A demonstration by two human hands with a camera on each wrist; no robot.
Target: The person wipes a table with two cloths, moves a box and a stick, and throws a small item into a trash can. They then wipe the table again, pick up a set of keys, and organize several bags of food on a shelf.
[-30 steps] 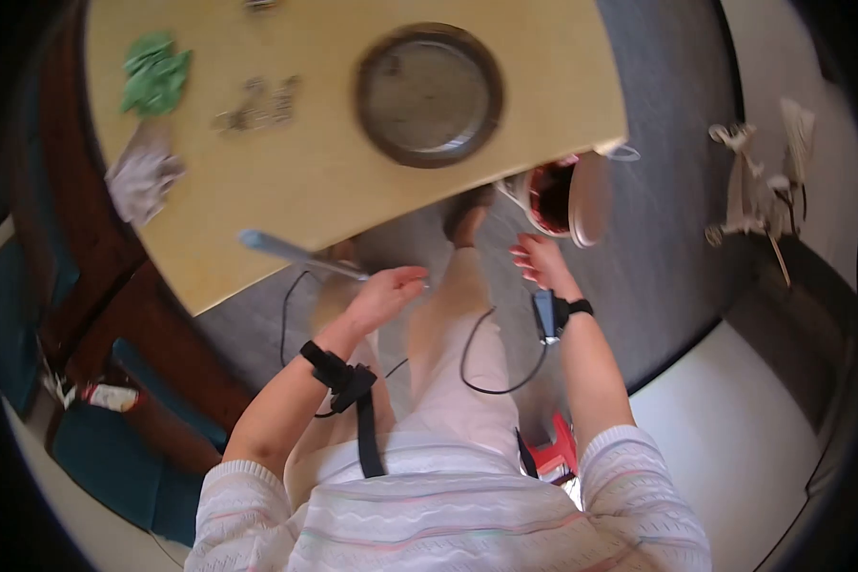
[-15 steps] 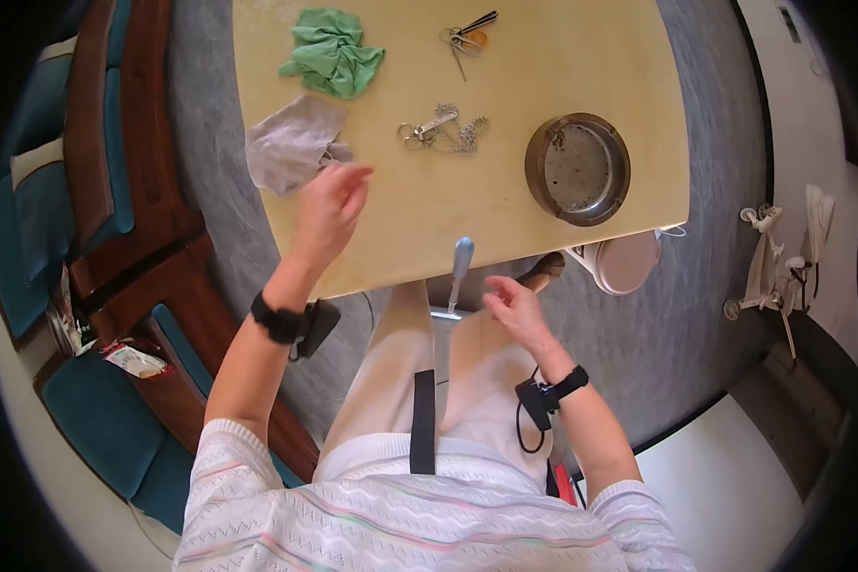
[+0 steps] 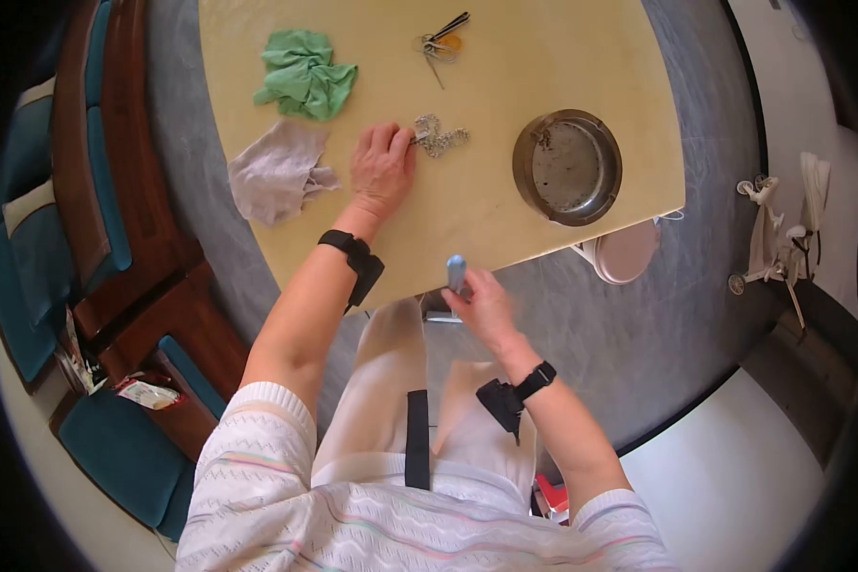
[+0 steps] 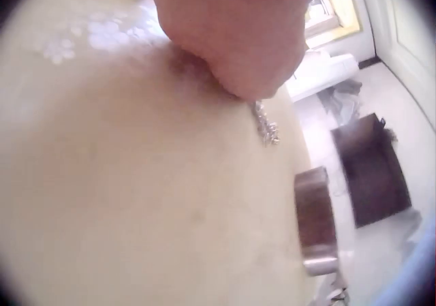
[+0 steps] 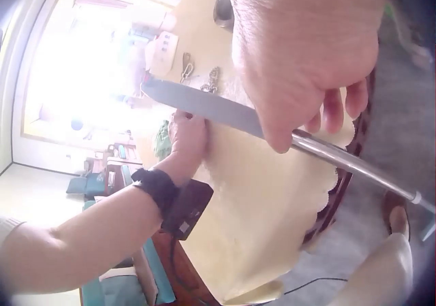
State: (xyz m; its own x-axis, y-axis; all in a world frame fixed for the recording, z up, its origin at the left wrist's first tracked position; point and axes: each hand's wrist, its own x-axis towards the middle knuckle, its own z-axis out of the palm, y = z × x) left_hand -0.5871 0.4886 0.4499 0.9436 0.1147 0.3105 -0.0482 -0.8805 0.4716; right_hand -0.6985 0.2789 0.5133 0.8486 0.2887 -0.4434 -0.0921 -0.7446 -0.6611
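Over the table [image 3: 486, 57], my left hand [image 3: 383, 172] has its fingers curled down on one end of a silver chain [image 3: 440, 141]; the rest of the chain trails out to the right. In the left wrist view, part of the chain [image 4: 268, 127] shows beyond the left hand [image 4: 235, 37], whose fingertips are hidden. By the near table edge, my right hand [image 3: 486, 310] grips a rod just below its blue handle [image 3: 457, 272]. From the right wrist, the handle [image 5: 204, 108] and metal shaft [image 5: 327, 150] extend either side of the right hand [image 5: 313, 54].
A beige cloth [image 3: 278, 173] lies left of my left hand, with a green cloth [image 3: 307, 74] above it. Keys [image 3: 436, 46] lie farther back. A round metal dish [image 3: 567, 167] stands at the right. A lidded bin [image 3: 627, 254] is beyond the edge.
My left hand has moved from beside the beige cloth rightward onto the chain. The right hand has come up and taken hold of the blue-handled rod, which stood free half a second ago.
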